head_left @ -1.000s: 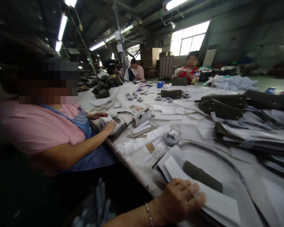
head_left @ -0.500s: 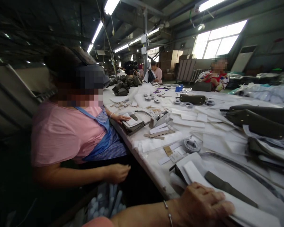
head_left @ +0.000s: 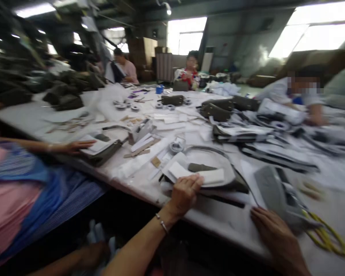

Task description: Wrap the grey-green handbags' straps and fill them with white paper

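Note:
My left hand [head_left: 186, 191] lies with its fingers stretched over a white padding strip [head_left: 214, 176]. Under that strip is a flat dark olive bag [head_left: 238, 184] at the table edge, with a long handle [head_left: 215, 149] curving behind it and a small olive piece [head_left: 201, 167] on top. My right hand [head_left: 276, 234], slightly blurred, rests on the table with its fingers extended, close to a grey tape dispenser [head_left: 271, 191]. Its fingertips are at the end of a thin dark strip; whether they touch it I cannot tell.
A co-worker's hand [head_left: 80, 145] at left rests on a similar bag [head_left: 106, 153]. Rolls of tape [head_left: 176, 145], cardboard pieces [head_left: 140, 149] and a tape holder [head_left: 140, 128] lie between. Yellow cord [head_left: 327, 235] lies at right; stacked bags [head_left: 241, 134] lie farther back. Other people sit around the table.
The view has swung to the right. My right hand and the grey dispenser have come into view, and my left hand is still on the padding strip.

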{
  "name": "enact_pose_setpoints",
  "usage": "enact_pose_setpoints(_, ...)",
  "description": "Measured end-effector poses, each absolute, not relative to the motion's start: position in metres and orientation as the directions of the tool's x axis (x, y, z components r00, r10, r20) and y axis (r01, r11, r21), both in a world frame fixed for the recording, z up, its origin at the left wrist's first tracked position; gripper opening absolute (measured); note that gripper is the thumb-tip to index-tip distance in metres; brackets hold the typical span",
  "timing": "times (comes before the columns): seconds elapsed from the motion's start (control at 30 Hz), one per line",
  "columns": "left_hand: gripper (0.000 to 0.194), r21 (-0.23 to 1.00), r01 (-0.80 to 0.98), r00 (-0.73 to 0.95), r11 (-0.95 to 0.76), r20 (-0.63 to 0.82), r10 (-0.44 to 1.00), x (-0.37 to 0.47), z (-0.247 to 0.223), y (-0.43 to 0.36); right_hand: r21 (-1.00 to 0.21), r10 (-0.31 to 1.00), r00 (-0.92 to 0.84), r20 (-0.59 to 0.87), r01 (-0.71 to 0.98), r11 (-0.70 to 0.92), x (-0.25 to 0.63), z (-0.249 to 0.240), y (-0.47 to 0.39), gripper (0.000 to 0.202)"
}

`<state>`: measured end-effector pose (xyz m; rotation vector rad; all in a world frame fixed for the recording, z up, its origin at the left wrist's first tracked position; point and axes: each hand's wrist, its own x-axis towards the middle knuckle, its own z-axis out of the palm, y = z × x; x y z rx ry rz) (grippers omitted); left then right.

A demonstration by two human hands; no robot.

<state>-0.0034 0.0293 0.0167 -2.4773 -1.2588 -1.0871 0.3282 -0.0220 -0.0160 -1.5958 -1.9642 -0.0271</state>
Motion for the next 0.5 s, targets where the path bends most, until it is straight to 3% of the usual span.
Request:
enact_pose_setpoints(0.17,0.063,0.162,0.747,0.367,-0.645,0.709,0.602,-0.007,0.015,0.043,-0.306,0.904,-0.062,0.423,0.929,0.207,0.335,-0.029,-0.022,0.027)
enact_pose_setpoints(0.4,0.063,0.116,0.765,0.376,-0.633,0.718,0.586,-0.007,0.022,0.043,-0.066,0.841,-0.103,0.531,0.985,0.162,0.321,-0.05,-0.01,0.038)
enact_pose_setpoints(0.5,0.063,0.118,0.775,0.358,-0.621,0.728,0.585,-0.006,0.023,0.045,-0.03,0.84,-0.131,0.527,0.985,0.172,0.321,-0.053,-0.008,0.035)
